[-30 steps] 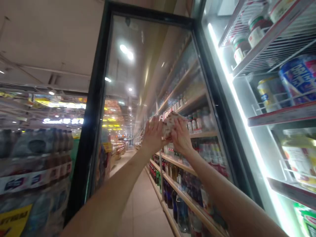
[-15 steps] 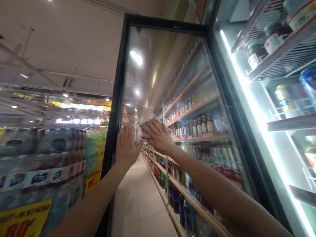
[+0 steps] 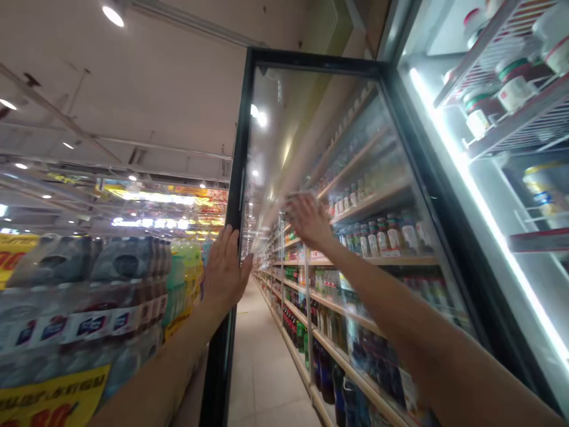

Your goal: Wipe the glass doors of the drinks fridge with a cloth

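Observation:
An open glass cooler door (image 3: 380, 160) with a black frame (image 3: 240, 154) stands in front of me. My left hand (image 3: 224, 270) rests with fingers stretched out on the outer upright of that frame. Higher up on the pane, my right hand (image 3: 309, 219) presses a cloth (image 3: 299, 194) against the glass; motion blurs the hand, and only the cloth's upper edge shows past the fingers. Through the pane I see shelves of bottles (image 3: 377, 234).
To the right, the lit cooler holds jars (image 3: 515, 86) on wire shelves (image 3: 528, 112). Stacked bottle packs (image 3: 102, 302) with a yellow price sign (image 3: 53, 394) stand at left. A tiled aisle floor (image 3: 255, 367) runs beyond the door.
My left hand has shifted left from the glass onto the door frame. My right hand has slid the cloth upward over the pane. The door now appears further right in view.

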{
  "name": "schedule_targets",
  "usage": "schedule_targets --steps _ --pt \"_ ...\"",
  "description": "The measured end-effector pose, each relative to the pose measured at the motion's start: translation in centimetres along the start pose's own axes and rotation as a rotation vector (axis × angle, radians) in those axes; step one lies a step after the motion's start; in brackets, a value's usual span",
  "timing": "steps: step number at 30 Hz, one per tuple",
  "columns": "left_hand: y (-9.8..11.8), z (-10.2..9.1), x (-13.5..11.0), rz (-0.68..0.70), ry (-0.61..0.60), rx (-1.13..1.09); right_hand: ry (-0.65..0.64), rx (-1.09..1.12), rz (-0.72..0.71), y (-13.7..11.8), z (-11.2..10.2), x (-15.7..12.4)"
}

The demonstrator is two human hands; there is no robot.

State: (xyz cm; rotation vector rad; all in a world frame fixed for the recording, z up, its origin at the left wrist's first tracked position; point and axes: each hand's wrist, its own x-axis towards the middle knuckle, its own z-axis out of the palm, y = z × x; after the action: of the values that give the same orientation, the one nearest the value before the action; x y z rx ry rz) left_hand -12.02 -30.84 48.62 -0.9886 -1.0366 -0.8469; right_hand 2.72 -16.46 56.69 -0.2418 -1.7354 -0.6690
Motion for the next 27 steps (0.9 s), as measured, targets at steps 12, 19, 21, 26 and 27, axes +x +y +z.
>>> schedule_targets --steps 12,19,21,26,27 --pt "0.1 -1.2 3.3 0.075 0.021 -0.011 -0.005 0.001 0.06 -0.3 -0.8 6.0" --pt "1.1 0.7 4.8 0.095 0.027 -0.011 0.019 -0.004 -0.211 -3.5 0.6 9.5" --pt "1.5 0.7 5.2 0.138 0.012 -0.012 0.037 0.0 -0.138 -2.2 0.2 9.9" --pt "1.8 0.4 6.0 0.2 -0.007 -0.007 0.124 0.012 0.399 7.1 -3.4 8.9" --pt "2.0 0.6 6.3 0.186 0.004 -0.01 0.136 0.004 0.429 7.6 -3.8 8.5"
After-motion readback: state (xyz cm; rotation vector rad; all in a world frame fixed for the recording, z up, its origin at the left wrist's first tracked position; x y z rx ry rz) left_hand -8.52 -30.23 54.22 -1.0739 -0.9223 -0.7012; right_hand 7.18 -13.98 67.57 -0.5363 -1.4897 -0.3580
